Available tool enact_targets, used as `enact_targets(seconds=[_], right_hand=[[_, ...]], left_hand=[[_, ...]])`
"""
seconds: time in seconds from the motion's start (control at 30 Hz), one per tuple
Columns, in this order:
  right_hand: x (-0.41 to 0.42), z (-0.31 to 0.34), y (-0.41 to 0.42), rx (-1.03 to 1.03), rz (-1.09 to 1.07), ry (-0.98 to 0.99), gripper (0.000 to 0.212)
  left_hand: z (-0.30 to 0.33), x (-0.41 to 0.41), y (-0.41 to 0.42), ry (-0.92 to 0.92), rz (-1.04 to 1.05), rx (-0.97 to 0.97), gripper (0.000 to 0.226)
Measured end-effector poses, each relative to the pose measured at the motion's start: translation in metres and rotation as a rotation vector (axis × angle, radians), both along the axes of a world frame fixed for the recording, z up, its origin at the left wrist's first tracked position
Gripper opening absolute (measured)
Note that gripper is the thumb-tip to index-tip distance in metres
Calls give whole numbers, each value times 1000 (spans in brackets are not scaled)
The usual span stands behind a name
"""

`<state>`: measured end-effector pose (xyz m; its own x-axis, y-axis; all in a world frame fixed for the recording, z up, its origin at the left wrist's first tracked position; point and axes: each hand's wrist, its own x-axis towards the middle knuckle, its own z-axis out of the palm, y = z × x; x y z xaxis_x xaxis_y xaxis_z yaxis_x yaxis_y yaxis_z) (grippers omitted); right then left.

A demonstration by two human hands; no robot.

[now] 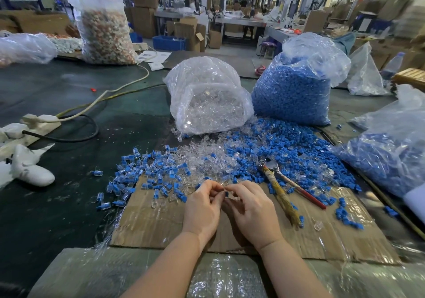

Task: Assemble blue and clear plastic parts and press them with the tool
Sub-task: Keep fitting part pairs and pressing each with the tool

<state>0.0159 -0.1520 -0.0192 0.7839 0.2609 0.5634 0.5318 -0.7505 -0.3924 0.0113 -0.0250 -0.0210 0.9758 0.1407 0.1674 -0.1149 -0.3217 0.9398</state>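
Pinching small blue part (226,193) between fingertips of left hand (203,208) and right hand (250,210), over cardboard sheet (230,235).
Fingers curled, tips meeting. Pliers (281,188) lying just right, beside loose blue pieces (287,150) and clear pieces (202,157).

Views: only one, the camera on my head; no second view shares the scene.
Position: above my forearms, at my edge of the table (69,104).
Direction: forward and down across the table, toward the workshop hall beyond.
Nearness: close to my left hand (202,208) and right hand (251,210), which sit low in the middle over the cardboard sheet (322,235).
Middle ground: the bag of clear parts (207,95) and the bag of blue parts (292,90) stand further out, near the centre.
Far ground: benches and cartons, small and blurred.
Lens: wide-angle; the table's edges bend at the sides.
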Motion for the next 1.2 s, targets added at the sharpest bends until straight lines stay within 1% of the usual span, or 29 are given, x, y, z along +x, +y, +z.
enact_targets(seconds=[0.07, 0.13, 0.2, 0.27, 0.3, 0.37, 0.43, 0.47, 0.53, 0.63, 0.8, 0.87, 0.97, 1.03, 1.13, 1.17, 1.2], right_hand=[[0, 0, 0, 7, -29, -16, 19], [2, 1, -1, 21, -113, -43, 18], [3, 2, -3, 26, -249, -49, 19], [3, 4, -8, 13, -427, -25, 27], [4, 5, -11, -19, -526, 34, 33], [5, 11, -19, -171, -730, 274, 53], [9, 15, -32, -300, -851, 488, 67], [11, 16, -37, -332, -866, 559, 70], [12, 18, -45, -377, -854, 633, 72], [13, 21, -48, -436, -848, 645, 73], [19, 20, -53, -402, -848, 684, 76], [20, 21, -54, -426, -838, 668, 75], [19, 25, -53, -489, -829, 593, 63], [17, 30, -51, -491, -824, 551, 54], [12, 39, -46, -498, -769, 515, 50], [11, 42, -44, -451, -709, 519, 48], [8, 45, -41, -357, -622, 545, 44]], left_hand=[[0, 0, 0, 2, 5, -9, 27], [0, 0, 0, 11, 12, -13, 26], [-1, 0, -1, 23, 14, -18, 24], [0, 0, -1, 28, 16, -18, 23], [-1, 0, 0, 29, 16, -16, 23], [-1, -1, 0, 33, 11, -12, 22], [0, -1, 0, 33, 11, -5, 23], [0, -1, 0, 31, 12, 0, 24], [1, -1, -1, 30, 18, 8, 25], [2, -1, -1, 42, 18, -1, 25], [3, -1, 0, 58, 16, -21, 23], [3, 0, 0, 71, 14, -31, 21], [3, 0, 0, 82, 12, -45, 21], [4, 0, 0, 90, 13, -60, 21], [5, 1, 1, 109, 24, -98, 18], [6, 2, 1, 116, 30, -126, 17], [7, 3, 2, 124, 41, -159, 16]])
